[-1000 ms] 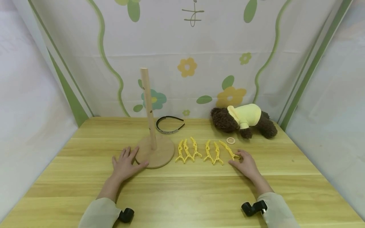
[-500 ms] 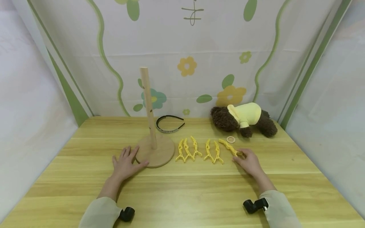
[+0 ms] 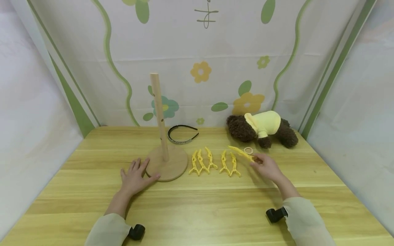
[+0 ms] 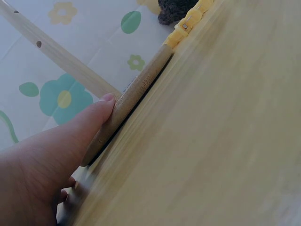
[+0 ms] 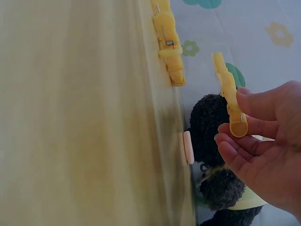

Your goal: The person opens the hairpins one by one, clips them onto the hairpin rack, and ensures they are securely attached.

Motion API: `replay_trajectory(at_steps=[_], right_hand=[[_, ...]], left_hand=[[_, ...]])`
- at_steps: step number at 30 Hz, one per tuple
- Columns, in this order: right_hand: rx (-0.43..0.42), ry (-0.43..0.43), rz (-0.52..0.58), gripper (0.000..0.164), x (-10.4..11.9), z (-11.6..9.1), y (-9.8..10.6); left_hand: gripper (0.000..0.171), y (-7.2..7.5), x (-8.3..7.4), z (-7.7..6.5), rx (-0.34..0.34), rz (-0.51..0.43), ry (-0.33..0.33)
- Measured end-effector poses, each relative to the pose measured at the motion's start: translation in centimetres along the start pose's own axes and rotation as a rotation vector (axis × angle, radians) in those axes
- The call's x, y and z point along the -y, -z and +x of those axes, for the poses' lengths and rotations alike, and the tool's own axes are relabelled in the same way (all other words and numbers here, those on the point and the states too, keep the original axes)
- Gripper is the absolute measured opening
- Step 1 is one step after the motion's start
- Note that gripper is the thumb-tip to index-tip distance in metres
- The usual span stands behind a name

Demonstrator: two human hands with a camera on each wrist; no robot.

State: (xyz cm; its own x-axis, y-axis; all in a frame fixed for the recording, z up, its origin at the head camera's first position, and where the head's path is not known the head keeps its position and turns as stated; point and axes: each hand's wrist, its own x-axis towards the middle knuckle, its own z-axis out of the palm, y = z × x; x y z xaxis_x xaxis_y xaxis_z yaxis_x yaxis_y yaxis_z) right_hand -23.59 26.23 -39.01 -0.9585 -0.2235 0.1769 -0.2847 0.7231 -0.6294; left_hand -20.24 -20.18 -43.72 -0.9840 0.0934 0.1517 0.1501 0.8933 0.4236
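Note:
My right hand (image 3: 268, 168) pinches a yellow hair clip (image 3: 240, 152) by its handle end and holds it up off the table. In the right wrist view the clip (image 5: 229, 92) stands between thumb and fingers, its long end pointing away. My left hand (image 3: 134, 178) lies with spread fingers at the near left edge of a round wooden base (image 3: 176, 165), from which an upright wooden post (image 3: 159, 116) with small holes rises. The left wrist view shows the thumb (image 4: 101, 108) on the base's rim. Three more yellow clips (image 3: 202, 163) lie beside the base, and two others (image 3: 229, 164) farther right.
A black headband (image 3: 180, 141) with a glittery band lies behind the base. A small pale ring (image 3: 248, 150) is just beyond the held clip. At the back right lies a dark brown plush toy (image 3: 266, 124) in a yellow shirt. A printed curtain (image 3: 234, 41) hangs behind the table.
My right hand has taken hold of the rightmost clip, lifted it off the table and moved slightly away from me; the clip's tip has swung left. My left hand stays at the base.

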Motion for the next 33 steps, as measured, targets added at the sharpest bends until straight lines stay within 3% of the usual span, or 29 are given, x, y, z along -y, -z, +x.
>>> replay_trajectory(at_steps=[10, 21, 33], right_hand=[[0.033, 0.127, -0.092, 0.033, 2.0, 1.9, -0.7], [0.079, 0.238, -0.101, 0.030, 5.3, 4.0, -2.0], [0.178, 0.309, -0.058, 0.027, 9.2, 6.5, -6.0]], left_hand=[[0.087, -0.3, 0.2, -0.1, 0.004, -0.006, 0.007], [0.088, -0.2, 0.2, 0.2, 0.006, 0.008, 0.002], [0.087, -0.2, 0.2, 0.1, 0.010, -0.010, 0.003]])
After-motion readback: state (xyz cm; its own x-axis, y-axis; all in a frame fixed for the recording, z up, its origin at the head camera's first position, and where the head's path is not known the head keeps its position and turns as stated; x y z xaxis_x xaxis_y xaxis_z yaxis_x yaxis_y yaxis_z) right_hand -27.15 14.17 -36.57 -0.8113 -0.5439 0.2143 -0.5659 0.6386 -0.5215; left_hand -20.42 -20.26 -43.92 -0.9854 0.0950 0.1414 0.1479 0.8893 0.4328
